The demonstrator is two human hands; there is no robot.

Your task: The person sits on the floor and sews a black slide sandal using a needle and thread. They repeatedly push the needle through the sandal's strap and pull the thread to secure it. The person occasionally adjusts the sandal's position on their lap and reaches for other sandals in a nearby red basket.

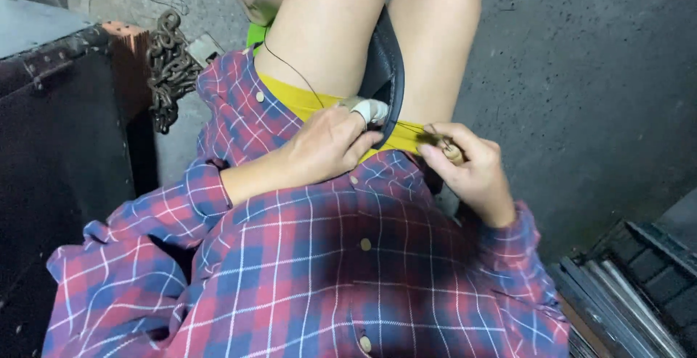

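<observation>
Gripping black leather piece point(388, 75), left hand point(327, 144)

We are seeing bare concrete floor point(581, 75) lying open to our right, while a dark cabinet point(58, 147) and rusty chain point(168, 67) are crowding our left

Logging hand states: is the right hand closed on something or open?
Closed: the right hand has fingers curled around a small brownish tool, thumb pressed on top; what kind of tool cannot be told.
</observation>
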